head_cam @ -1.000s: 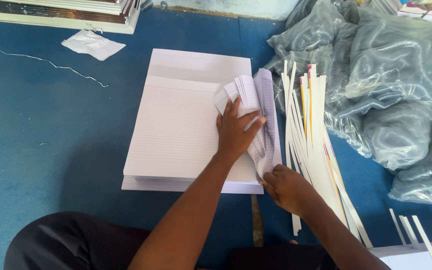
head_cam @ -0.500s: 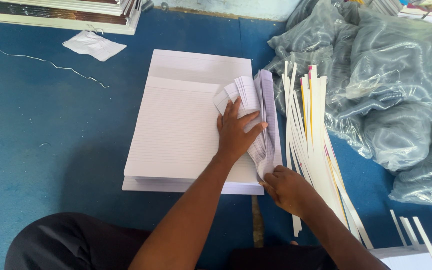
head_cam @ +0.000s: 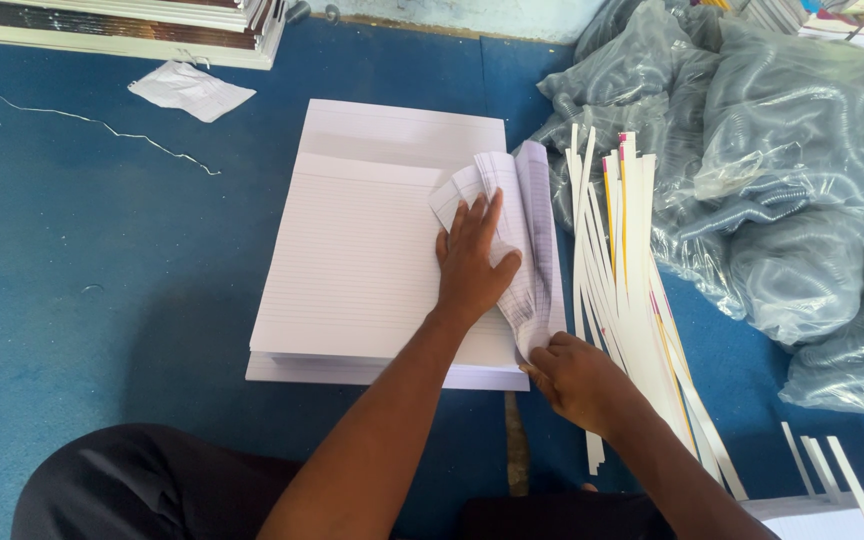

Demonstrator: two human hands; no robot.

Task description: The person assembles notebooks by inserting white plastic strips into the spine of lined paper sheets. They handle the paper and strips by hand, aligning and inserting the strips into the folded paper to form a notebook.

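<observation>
Blue carpet-like floor covering (head_cam: 82, 300) filled most of the view, slightly scuffed. Stack of white ruled paper sheets (head_cam: 362, 250) lay flat on it at centre, long side running near to far. Left hand (head_cam: 472, 262) lay palm down on the right part of the stack, fingers spread and nearly straight, pressing on a curled-up bunch of sheets (head_cam: 512, 215) folded over along the right edge. Right hand (head_cam: 574, 378) sat at the near right corner of the stack, fingers curled and pinching the lower edge of that lifted bunch; exact grip partly hidden.

Just right of the stack, a loose fan of thin white card strips (head_cam: 622, 280) with some red and yellow edges lay on the floor, running near to far. More strips (head_cam: 822, 465) at the near right corner. Further right, a heap of clear plastic bags (head_cam: 782, 170) holding coiled spiral bindings, piled against the far right. Far left edge: a pile of books or pads (head_cam: 152, 20) along the wall. Crumpled white paper scrap (head_cam: 190, 88) near it, and a thin white string (head_cam: 92, 120) trailing across the floor at far left. Pale wall base (head_cam: 472, 15) visible at far centre. The person's dark-clothed knee (head_cam: 142, 485) sat at the near left.
</observation>
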